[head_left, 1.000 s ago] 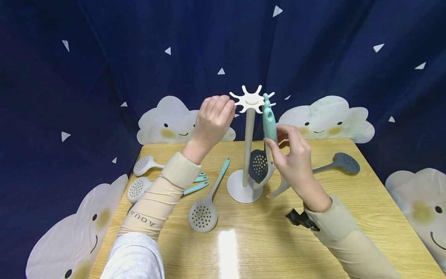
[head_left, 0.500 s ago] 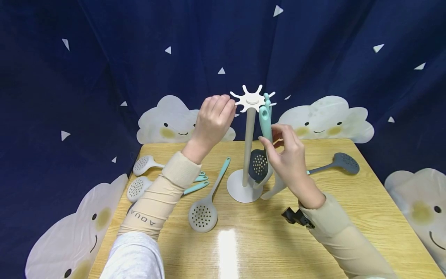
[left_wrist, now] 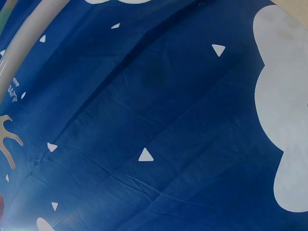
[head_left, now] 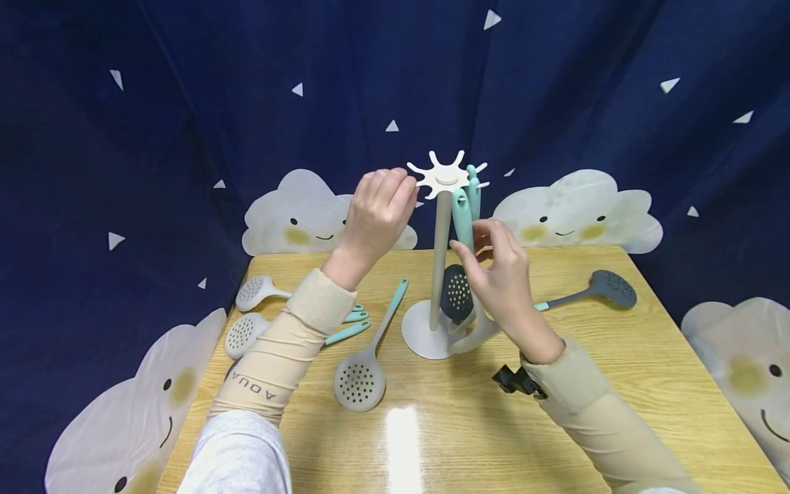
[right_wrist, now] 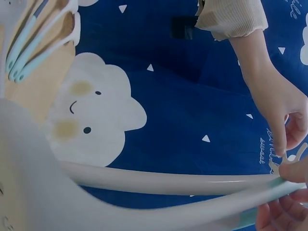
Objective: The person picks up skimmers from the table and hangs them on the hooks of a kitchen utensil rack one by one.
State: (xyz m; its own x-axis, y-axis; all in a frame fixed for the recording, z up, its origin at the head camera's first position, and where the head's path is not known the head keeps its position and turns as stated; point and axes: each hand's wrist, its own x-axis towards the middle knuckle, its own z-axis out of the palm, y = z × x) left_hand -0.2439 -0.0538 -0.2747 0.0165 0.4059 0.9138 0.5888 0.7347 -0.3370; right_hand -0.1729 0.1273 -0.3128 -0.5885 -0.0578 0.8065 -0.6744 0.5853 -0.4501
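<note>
A white utensil stand (head_left: pixel 437 261) with a star-shaped top (head_left: pixel 446 180) rises mid-table. My left hand (head_left: pixel 401 189) pinches a prong on the top's left side, and the right wrist view shows this hand (right_wrist: pixel 284 106) too. My right hand (head_left: pixel 470 248) pinches the teal handle of a pale grey ladle (head_left: pixel 459 213) held upright close to the pole, with its bowl (head_left: pixel 475 335) low by the base. A dark slotted spoon (head_left: pixel 458 295) hangs from a prong behind it. The left wrist view shows only the pole (left_wrist: pixel 19 43) and blue cloth.
On the wooden table (head_left: pixel 617 370) lie a grey skimmer (head_left: pixel 360 381) left of the base, two more skimmers (head_left: pixel 253 291) (head_left: pixel 242 334) at the left edge, and a dark skimmer (head_left: pixel 611 287) at the right. A blue cloud-printed cloth (head_left: pixel 185 137) hangs all round.
My right hand has carried the ladle leftward, from beside the hanging spoon to right against the pole under the star top. My left hand has stayed on its prong.
</note>
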